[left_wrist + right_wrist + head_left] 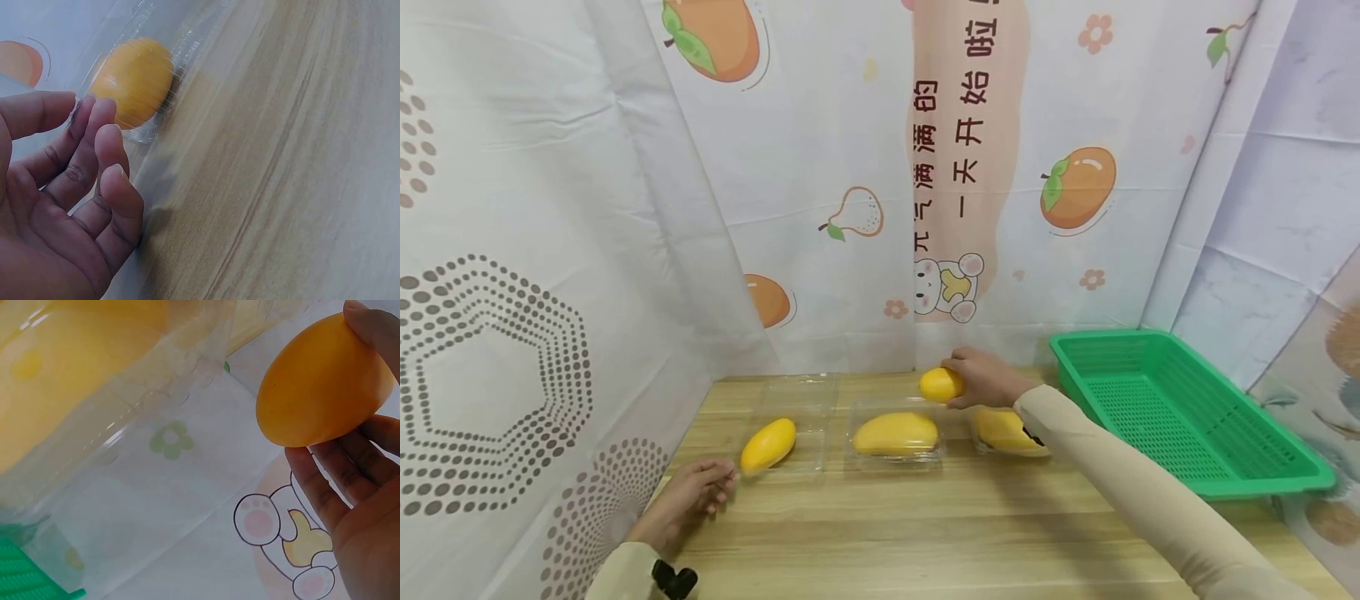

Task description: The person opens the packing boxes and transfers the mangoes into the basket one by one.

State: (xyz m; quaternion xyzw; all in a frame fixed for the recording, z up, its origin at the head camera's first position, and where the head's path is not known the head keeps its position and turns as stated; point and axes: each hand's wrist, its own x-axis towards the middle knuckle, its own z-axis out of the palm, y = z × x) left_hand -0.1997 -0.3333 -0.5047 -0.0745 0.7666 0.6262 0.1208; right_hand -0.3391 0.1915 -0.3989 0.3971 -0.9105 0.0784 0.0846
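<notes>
My right hand [988, 379] grips a yellow mango [942, 385] above the table, behind the middle clear box. In the right wrist view, the thumb lies on one side of this mango [322, 381] and the fingers on the other. At the left, my left hand [696, 490] pinches the near-left edge of an open clear plastic box [808, 454] between thumb and fingertip. Inside that box lies another mango [768, 445], tilted; its lid stretches back toward the curtain. The left wrist view shows the left hand [75, 187] beside this mango [134, 81].
A mango [895, 434] sits in the middle clear box, and another [1006, 431] in a box to the right, partly behind the right forearm. A green plastic basket [1270, 487] stands at the right. A printed curtain [805, 333] hangs behind the wooden table [880, 533].
</notes>
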